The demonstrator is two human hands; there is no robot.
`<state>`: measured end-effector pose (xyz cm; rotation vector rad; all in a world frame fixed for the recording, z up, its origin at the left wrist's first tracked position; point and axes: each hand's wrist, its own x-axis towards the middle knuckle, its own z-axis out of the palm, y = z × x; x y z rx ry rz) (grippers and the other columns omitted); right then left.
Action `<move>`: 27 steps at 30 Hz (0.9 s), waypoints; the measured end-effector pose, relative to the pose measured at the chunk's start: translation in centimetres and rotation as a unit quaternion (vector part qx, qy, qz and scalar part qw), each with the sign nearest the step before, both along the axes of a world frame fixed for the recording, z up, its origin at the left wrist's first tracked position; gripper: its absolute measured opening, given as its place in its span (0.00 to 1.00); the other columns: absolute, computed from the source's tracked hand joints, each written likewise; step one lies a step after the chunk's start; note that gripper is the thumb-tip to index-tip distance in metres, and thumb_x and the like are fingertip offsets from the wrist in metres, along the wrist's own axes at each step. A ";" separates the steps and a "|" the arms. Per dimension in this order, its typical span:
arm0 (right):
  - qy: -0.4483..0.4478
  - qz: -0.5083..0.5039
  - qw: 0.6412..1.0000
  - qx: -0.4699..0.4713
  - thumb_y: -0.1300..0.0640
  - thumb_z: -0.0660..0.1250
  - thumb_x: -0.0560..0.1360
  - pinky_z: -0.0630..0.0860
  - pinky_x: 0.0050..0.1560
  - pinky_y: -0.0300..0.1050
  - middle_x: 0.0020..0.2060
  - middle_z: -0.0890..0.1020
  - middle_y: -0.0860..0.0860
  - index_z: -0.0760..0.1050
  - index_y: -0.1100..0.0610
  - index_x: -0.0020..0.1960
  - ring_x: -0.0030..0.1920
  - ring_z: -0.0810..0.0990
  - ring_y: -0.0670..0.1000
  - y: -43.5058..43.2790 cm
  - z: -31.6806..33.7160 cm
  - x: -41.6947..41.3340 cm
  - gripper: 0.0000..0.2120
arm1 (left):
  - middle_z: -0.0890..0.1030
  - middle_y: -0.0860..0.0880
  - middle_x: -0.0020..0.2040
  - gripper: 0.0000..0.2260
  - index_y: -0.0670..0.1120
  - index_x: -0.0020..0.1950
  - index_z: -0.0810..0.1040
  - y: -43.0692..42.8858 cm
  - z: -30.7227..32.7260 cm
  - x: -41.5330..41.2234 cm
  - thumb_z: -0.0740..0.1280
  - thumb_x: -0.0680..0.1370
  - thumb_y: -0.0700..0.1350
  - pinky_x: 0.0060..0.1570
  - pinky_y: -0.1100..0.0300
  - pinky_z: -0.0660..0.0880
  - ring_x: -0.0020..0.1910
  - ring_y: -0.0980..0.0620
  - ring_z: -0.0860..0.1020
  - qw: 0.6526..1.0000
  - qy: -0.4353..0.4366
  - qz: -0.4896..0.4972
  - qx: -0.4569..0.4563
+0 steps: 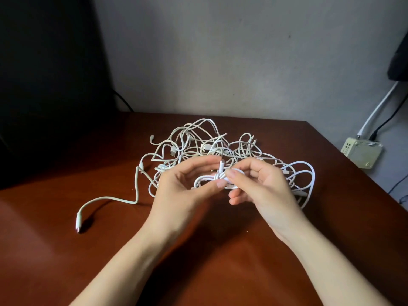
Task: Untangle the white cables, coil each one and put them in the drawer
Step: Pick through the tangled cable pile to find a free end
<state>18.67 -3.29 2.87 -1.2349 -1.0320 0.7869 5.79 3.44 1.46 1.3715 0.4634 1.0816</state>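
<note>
A tangled heap of white cables (198, 142) lies on the brown table (66, 250), behind my hands. Above the table, in front of the heap, I hold a small coiled white cable (207, 178) between both hands. My left hand (183, 191) pinches the coil with thumb and fingers from the left. On the right side, my right hand (262, 186) pinches the same coil, its thumb lying over the wrapped middle. A plug end (221, 164) of the coil sticks up between my fingers. No drawer is in view.
One loose cable end with a plug (79, 221) trails out to the front left of the table. A white power adapter box (362, 153) with cords sits off the table's right edge. A dark object fills the far left.
</note>
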 end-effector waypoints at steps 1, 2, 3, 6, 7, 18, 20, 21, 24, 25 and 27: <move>0.002 0.009 1.000 -0.007 0.65 0.66 0.75 0.75 0.28 0.38 0.28 0.78 0.50 0.75 0.62 0.40 0.27 0.77 0.46 0.0 0.0 0.0 0.05 | 0.84 0.43 0.44 0.16 0.40 0.49 0.82 -0.1 0.1 0.1 0.73 0.63 0.35 0.42 0.63 0.78 0.42 0.51 0.82 1.000 -0.016 0.001 -0.022; 0.003 0.020 1.000 -0.014 0.66 0.65 0.76 0.75 0.27 0.39 0.29 0.77 0.52 0.75 0.62 0.41 0.26 0.76 0.48 0.0 -0.1 0.0 0.05 | 0.83 0.42 0.41 0.15 0.40 0.48 0.82 -0.2 0.1 0.1 0.73 0.62 0.34 0.39 0.64 0.78 0.38 0.51 0.81 0.998 -0.031 -0.004 -0.045; 0.001 0.030 0.999 -0.021 0.66 0.64 0.76 0.75 0.27 0.40 0.30 0.76 0.53 0.74 0.62 0.43 0.26 0.76 0.49 0.0 -0.1 0.1 0.04 | 0.82 0.41 0.39 0.14 0.40 0.46 0.82 -0.3 0.2 0.1 0.72 0.62 0.33 0.38 0.64 0.78 0.36 0.51 0.79 0.997 -0.042 -0.012 -0.062; -0.027 0.041 0.998 -0.027 0.67 0.63 0.77 0.75 0.28 0.42 0.30 0.77 0.53 0.74 0.59 0.49 0.27 0.75 0.51 0.1 -0.3 0.3 0.05 | 0.83 0.43 0.37 0.14 0.38 0.45 0.82 -0.3 0.4 0.1 0.71 0.61 0.29 0.36 0.64 0.78 0.34 0.52 0.80 0.994 -0.051 -0.033 -0.085; -0.041 0.040 0.998 -0.022 0.66 0.65 0.76 0.75 0.29 0.41 0.30 0.77 0.53 0.75 0.57 0.49 0.28 0.76 0.50 0.1 -0.4 0.4 0.05 | 0.84 0.44 0.36 0.14 0.38 0.45 0.81 -0.3 0.5 0.1 0.70 0.61 0.28 0.35 0.65 0.78 0.33 0.52 0.81 0.994 -0.051 -0.036 -0.092; -0.163 -0.030 0.983 0.085 0.63 0.74 0.69 0.80 0.39 0.43 0.41 0.84 0.48 0.83 0.48 0.42 0.39 0.82 0.48 0.4 -1.1 0.4 0.10 | 0.79 0.47 0.35 0.16 0.37 0.46 0.78 0.5 -0.2 -0.1 0.73 0.60 0.29 0.34 0.67 0.76 0.31 0.56 0.79 0.998 0.015 -0.029 -0.050; -0.128 -0.050 0.985 0.107 0.67 0.74 0.69 0.78 0.38 0.37 0.37 0.85 0.47 0.82 0.51 0.40 0.38 0.83 0.44 0.5 -1.1 0.2 0.11 | 0.79 0.45 0.39 0.20 0.39 0.48 0.76 0.7 -0.7 0.2 0.75 0.59 0.30 0.38 0.64 0.78 0.35 0.53 0.79 0.996 -0.021 -0.027 -0.087; -0.111 -0.059 0.985 0.116 0.67 0.74 0.68 0.77 0.39 0.34 0.36 0.85 0.46 0.81 0.52 0.39 0.37 0.83 0.43 0.5 -1.1 0.0 0.10 | 0.80 0.43 0.42 0.21 0.39 0.50 0.76 0.8 -1.0 0.3 0.77 0.60 0.29 0.42 0.62 0.79 0.38 0.50 0.80 0.993 -0.042 -0.034 -0.107; -0.086 -0.079 0.984 0.134 0.63 0.75 0.66 0.77 0.41 0.34 0.34 0.84 0.46 0.80 0.53 0.38 0.37 0.83 0.43 0.5 -1.2 -0.4 0.06 | 0.82 0.40 0.48 0.17 0.37 0.54 0.78 0.6 -1.6 0.7 0.73 0.66 0.34 0.53 0.58 0.78 0.48 0.45 0.80 0.985 -0.069 -0.071 -0.139; -0.083 -0.089 0.983 0.137 0.64 0.75 0.66 0.77 0.41 0.34 0.34 0.84 0.46 0.80 0.53 0.38 0.37 0.83 0.44 0.6 -1.4 -0.4 0.07 | 0.82 0.39 0.50 0.15 0.36 0.54 0.78 0.5 -1.7 0.8 0.72 0.68 0.35 0.56 0.57 0.77 0.51 0.45 0.80 0.984 -0.067 -0.090 -0.136; -0.082 -0.108 0.980 0.146 0.65 0.74 0.67 0.77 0.41 0.36 0.35 0.84 0.48 0.80 0.55 0.38 0.38 0.83 0.45 0.7 -1.6 -0.3 0.07 | 0.81 0.36 0.55 0.15 0.36 0.57 0.79 0.1 -2.0 1.0 0.69 0.73 0.40 0.63 0.51 0.73 0.56 0.44 0.78 0.984 -0.047 -0.123 -0.123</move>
